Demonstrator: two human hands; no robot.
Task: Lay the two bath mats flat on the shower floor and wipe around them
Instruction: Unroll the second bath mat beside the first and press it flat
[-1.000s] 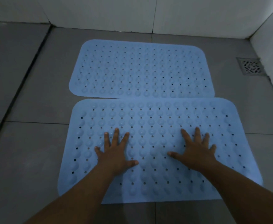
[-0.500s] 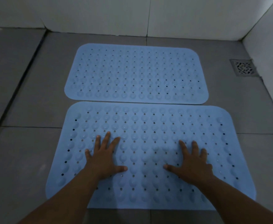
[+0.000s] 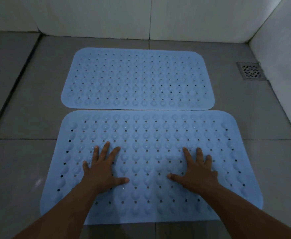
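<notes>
Bath mats: near mat (image 3: 151, 135) lies under both palms, far mat (image 3: 137, 78) just beyond fingertips, long edges nearly touching w/ slight overlap at right. Left hand (image 3: 101, 171) & right hand (image 3: 196, 171) splayed flat, grasping nothing — prob. pressing suction cups onto grey tile floor (image 3: 20, 118) so mat seats flat. Both mats pale blue, rubbery, rounded corners, rows of bumps + drain holes. Metal floor drain (image 3: 250, 71) well right of far mat. No cloth visible; wiping not begun.

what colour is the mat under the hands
Light blue, dotted with holes and bumps; the near mat shows best in the head view.
</notes>
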